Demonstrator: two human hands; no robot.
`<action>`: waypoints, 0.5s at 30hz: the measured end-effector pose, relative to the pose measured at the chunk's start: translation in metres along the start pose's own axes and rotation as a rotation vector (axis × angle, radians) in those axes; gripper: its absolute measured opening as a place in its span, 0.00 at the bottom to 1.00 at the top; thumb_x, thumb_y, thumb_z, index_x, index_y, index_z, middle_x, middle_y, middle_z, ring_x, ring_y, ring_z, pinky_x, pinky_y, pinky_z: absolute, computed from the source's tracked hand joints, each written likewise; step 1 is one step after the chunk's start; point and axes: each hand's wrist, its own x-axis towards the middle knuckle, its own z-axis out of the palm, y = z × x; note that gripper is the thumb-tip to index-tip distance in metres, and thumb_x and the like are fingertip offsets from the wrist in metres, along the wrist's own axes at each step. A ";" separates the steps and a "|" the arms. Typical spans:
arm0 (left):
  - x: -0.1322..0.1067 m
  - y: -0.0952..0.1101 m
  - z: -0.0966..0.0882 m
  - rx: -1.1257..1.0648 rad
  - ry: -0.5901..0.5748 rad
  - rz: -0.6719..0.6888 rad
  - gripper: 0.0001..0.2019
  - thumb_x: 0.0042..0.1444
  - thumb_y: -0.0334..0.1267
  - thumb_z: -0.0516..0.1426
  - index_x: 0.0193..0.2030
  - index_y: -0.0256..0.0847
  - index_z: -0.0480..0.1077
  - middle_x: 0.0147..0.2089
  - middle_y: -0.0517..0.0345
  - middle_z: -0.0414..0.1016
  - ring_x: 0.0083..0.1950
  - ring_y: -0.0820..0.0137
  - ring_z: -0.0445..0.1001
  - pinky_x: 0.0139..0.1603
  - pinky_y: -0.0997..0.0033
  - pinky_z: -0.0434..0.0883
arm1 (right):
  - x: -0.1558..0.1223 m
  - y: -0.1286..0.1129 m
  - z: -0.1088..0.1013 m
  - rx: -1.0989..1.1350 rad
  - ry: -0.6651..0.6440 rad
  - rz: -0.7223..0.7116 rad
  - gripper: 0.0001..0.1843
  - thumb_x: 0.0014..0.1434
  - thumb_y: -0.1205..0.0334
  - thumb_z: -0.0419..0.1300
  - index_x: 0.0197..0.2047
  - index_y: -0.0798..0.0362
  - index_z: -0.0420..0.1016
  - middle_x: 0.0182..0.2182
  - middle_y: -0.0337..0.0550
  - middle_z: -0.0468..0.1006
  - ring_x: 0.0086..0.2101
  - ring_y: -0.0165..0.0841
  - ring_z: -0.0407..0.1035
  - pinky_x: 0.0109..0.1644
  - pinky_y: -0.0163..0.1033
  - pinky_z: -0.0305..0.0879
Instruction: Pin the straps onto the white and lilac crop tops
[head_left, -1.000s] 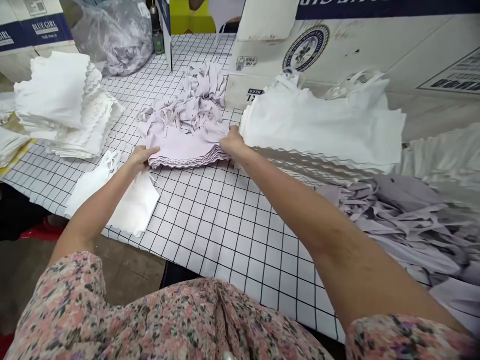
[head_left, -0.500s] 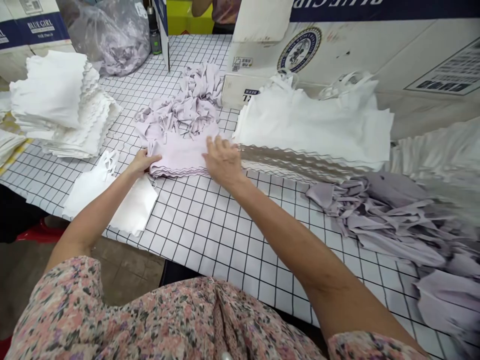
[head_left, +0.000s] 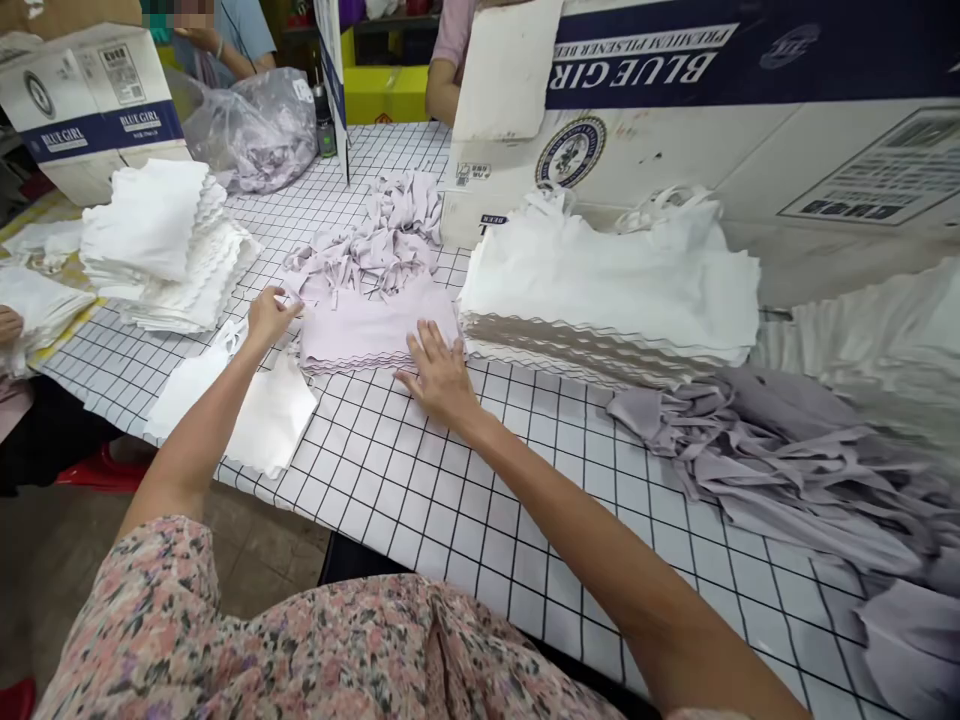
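A low stack of lilac strappy tops (head_left: 360, 325) with wavy hems lies on the checked table, its straps bunched at the far side. My left hand (head_left: 271, 315) is at the stack's far left corner, thumb and fingers closed at the edge of a lilac top. On the stack's near right corner my right hand (head_left: 441, 375) rests palm down, fingers spread. Two loose white pieces lie by my left forearm, one white top (head_left: 271, 415) nearest. Right of my right hand stands a thick pile of white strappy tops (head_left: 607, 275).
A grey-lilac heap of garments (head_left: 780, 450) covers the table's right side. Behind the white pile stands a large carton (head_left: 660, 150). White folded pieces (head_left: 150, 230), a clear plastic bag (head_left: 262, 130) and a dark bottle (head_left: 324, 125) are at left. Other people sit across and at far left.
My left hand has moved from the stack's left side up to its far left corner. My right hand has slid slightly towards the near edge. The view has tilted up.
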 end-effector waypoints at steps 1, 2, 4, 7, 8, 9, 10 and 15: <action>0.012 0.004 -0.006 0.042 0.022 0.033 0.29 0.52 0.34 0.70 0.61 0.37 0.75 0.58 0.40 0.81 0.70 0.45 0.75 0.78 0.49 0.65 | -0.021 -0.004 0.000 0.004 0.017 -0.049 0.37 0.80 0.48 0.44 0.82 0.62 0.58 0.83 0.60 0.41 0.83 0.50 0.36 0.83 0.76 0.38; 0.025 0.009 -0.010 0.075 0.022 0.065 0.32 0.51 0.32 0.69 0.65 0.36 0.73 0.66 0.37 0.76 0.75 0.45 0.70 0.81 0.49 0.60 | -0.044 -0.006 0.000 0.005 0.036 -0.099 0.36 0.80 0.48 0.44 0.81 0.60 0.62 0.83 0.59 0.44 0.83 0.51 0.37 0.82 0.77 0.42; 0.054 0.019 -0.013 0.124 -0.047 0.130 0.42 0.43 0.27 0.72 0.69 0.37 0.72 0.78 0.36 0.66 0.82 0.44 0.61 0.85 0.53 0.54 | -0.091 -0.006 0.003 0.008 0.070 -0.187 0.33 0.80 0.48 0.47 0.78 0.56 0.67 0.81 0.59 0.48 0.82 0.54 0.41 0.79 0.79 0.49; 0.098 0.032 -0.003 0.225 -0.256 0.206 0.56 0.30 0.23 0.76 0.73 0.38 0.70 0.85 0.37 0.55 0.87 0.40 0.50 0.86 0.50 0.51 | -0.154 0.002 0.013 -0.006 0.130 -0.225 0.30 0.79 0.55 0.52 0.79 0.50 0.67 0.79 0.59 0.55 0.80 0.57 0.47 0.75 0.81 0.59; 0.111 0.034 0.003 0.253 -0.301 0.199 0.56 0.28 0.23 0.76 0.72 0.39 0.72 0.84 0.37 0.58 0.86 0.39 0.53 0.85 0.50 0.53 | -0.170 0.005 0.017 -0.011 0.148 -0.217 0.32 0.78 0.57 0.53 0.82 0.47 0.62 0.79 0.59 0.56 0.79 0.58 0.49 0.73 0.81 0.62; 0.124 0.036 0.009 0.274 -0.318 0.176 0.52 0.28 0.23 0.76 0.68 0.38 0.75 0.81 0.38 0.64 0.83 0.40 0.59 0.83 0.51 0.58 | -0.183 0.008 0.021 -0.013 0.164 -0.190 0.36 0.78 0.58 0.53 0.85 0.44 0.54 0.79 0.58 0.57 0.79 0.58 0.50 0.71 0.80 0.66; 0.136 0.037 0.015 0.283 -0.303 0.143 0.45 0.30 0.24 0.75 0.63 0.37 0.79 0.75 0.40 0.73 0.79 0.42 0.67 0.81 0.55 0.62 | -0.194 0.010 0.025 -0.016 0.182 -0.163 0.39 0.77 0.59 0.53 0.86 0.42 0.47 0.78 0.58 0.59 0.78 0.58 0.52 0.69 0.78 0.70; 0.184 0.051 0.035 0.278 0.027 0.057 0.18 0.55 0.37 0.68 0.52 0.33 0.79 0.54 0.48 0.84 0.66 0.57 0.75 0.71 0.68 0.69 | -0.207 0.014 0.032 -0.128 0.242 -0.119 0.42 0.76 0.61 0.57 0.86 0.53 0.46 0.76 0.59 0.64 0.80 0.53 0.48 0.78 0.70 0.63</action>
